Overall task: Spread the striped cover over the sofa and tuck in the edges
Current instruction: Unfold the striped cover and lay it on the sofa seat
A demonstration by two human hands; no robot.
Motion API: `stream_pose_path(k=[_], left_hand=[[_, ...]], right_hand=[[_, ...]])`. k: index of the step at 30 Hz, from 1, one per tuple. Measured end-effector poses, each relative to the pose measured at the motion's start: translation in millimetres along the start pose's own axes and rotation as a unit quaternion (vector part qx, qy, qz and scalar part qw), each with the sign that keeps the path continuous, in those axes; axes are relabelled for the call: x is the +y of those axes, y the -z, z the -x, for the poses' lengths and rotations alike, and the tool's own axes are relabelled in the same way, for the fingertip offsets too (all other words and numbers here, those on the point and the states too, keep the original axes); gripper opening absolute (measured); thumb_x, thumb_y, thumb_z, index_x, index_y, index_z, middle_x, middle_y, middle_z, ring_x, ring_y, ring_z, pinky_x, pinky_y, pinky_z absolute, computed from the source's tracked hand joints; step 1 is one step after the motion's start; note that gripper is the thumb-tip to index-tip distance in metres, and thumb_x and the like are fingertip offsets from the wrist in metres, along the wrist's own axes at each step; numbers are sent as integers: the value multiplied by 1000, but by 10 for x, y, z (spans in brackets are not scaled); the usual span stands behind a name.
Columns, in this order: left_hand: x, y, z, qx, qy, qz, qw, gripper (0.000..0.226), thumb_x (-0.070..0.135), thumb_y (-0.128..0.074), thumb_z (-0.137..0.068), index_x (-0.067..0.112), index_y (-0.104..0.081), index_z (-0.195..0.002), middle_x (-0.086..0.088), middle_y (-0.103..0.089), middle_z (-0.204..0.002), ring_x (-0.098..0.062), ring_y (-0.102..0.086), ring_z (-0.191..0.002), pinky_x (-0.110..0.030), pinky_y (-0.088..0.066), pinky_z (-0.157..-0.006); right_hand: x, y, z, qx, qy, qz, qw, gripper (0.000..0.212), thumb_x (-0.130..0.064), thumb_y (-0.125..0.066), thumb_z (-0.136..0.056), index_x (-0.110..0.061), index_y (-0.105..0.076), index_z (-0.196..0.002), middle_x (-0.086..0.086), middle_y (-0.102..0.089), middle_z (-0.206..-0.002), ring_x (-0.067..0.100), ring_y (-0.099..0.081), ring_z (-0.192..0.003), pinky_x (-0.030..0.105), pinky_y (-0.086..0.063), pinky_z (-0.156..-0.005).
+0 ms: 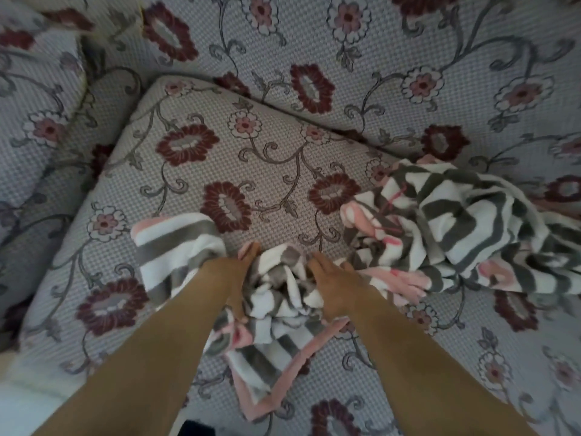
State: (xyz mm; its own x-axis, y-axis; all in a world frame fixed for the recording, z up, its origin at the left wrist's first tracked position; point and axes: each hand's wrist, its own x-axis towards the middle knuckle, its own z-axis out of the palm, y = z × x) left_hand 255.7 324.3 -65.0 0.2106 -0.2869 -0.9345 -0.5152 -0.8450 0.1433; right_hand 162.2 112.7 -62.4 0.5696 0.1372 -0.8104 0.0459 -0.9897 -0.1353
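Note:
The striped cover (456, 221), grey and white with a pink border, lies bunched up across the seat of the floral sofa (220, 171). Most of it is heaped at the right; a crumpled part runs to the middle and hangs over the front edge. My left hand (231, 278) grips a fold of the cover near the seat's front. My right hand (330, 284) grips the bunched cloth just beside it. Both sets of fingers are partly buried in the fabric.
The sofa's backrest (377, 58) rises behind the seat cushion, and a padded armrest (34, 99) closes off the left side. A gap runs between the cushion and the backrest. A strip of pale floor (19, 407) shows at the bottom left.

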Motion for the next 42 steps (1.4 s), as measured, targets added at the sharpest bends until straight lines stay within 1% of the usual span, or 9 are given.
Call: stream_pose_path(k=[5, 10, 14, 18, 24, 30, 33, 38, 42], left_hand=[[242, -284, -56, 168, 44, -147, 974, 86, 38, -71, -74, 9, -30, -144, -9, -23, -148, -31, -23, -136, -44, -14, -116], [344, -427, -23, 195, 57, -126, 971, 79, 21, -56, -87, 12, -9, -149, -16, -26, -148, -34, -31, -135, -44, -21, -115], [284, -293, 74, 262, 43, -136, 954, 52, 10, -41, -92, 10, -28, -142, -12, -54, -130, -26, -60, -109, -35, -46, -91], [-17, 413, 363, 411, 82, -115, 901, 45, 12, -52, -83, 18, -42, -127, -8, -60, -120, -25, -63, -99, -36, -43, -88], [-286, 1833, 1185, 627, 90, -68, 771, 50, 4, -62, -72, 10, -42, -118, -25, -59, -112, -40, -59, -94, -47, -37, -92], [-398, 2182, 1557, 732, 79, -119, 666, 71, 5, -73, -62, -13, -40, -123, -34, -59, -101, -44, -60, -80, -50, -46, -78], [-394, 1800, 1291, 670, 52, -132, 729, 81, 12, -75, -63, -9, -39, -132, -28, -58, -110, -42, -58, -94, -50, -42, -89], [-354, 806, 686, 386, 44, -86, 918, 82, 45, -69, -72, 29, -31, -143, 0, -34, -148, -22, -32, -136, -44, -18, -113], [-308, 295, 459, 269, 9, -81, 960, 56, 30, -57, -88, 33, -38, -140, 5, -42, -144, -18, -41, -132, -39, -25, -114]], right_hand=[[0, -390, 57, 71, -13, 75, 995, 120, -36, -77, -71, -18, 11, -150, 15, -10, -157, 31, -17, -143, 53, -17, -114], [-19, -471, 31, 141, -19, 78, 987, 95, -21, -69, -78, -16, -5, -148, 15, -57, -123, 33, -47, -119, 50, -28, -106], [25, -230, 32, 182, -10, 29, 983, 91, -32, -81, -64, -20, -24, -134, 10, -64, -109, 29, -55, -110, 49, -32, -103], [180, 366, 100, 308, -48, 32, 950, 79, -37, -74, -71, -23, -28, -134, 11, -65, -106, 29, -57, -109, 49, -36, -100], [287, 1657, 329, 535, -145, 41, 831, 86, -14, -74, -70, -23, -30, -143, 20, -64, -96, 36, -58, -93, 48, -42, -84], [369, 2271, 491, 622, -111, 43, 774, 85, -15, -72, -69, -22, -34, -143, 17, -60, -107, 37, -56, -96, 50, -40, -81], [334, 1968, 396, 559, -82, 56, 823, 74, -9, -64, -77, -21, -34, -144, 15, -57, -121, 36, -53, -110, 52, -39, -89], [282, 1095, 164, 333, -29, 96, 938, 63, -12, -58, -82, -22, -32, -138, 6, -52, -131, 31, -49, -121, 46, -34, -100], [153, 618, 73, 212, 4, 97, 972, 63, -7, -55, -79, -20, -31, -136, 7, -56, -127, 31, -51, -118, 45, -33, -100]])
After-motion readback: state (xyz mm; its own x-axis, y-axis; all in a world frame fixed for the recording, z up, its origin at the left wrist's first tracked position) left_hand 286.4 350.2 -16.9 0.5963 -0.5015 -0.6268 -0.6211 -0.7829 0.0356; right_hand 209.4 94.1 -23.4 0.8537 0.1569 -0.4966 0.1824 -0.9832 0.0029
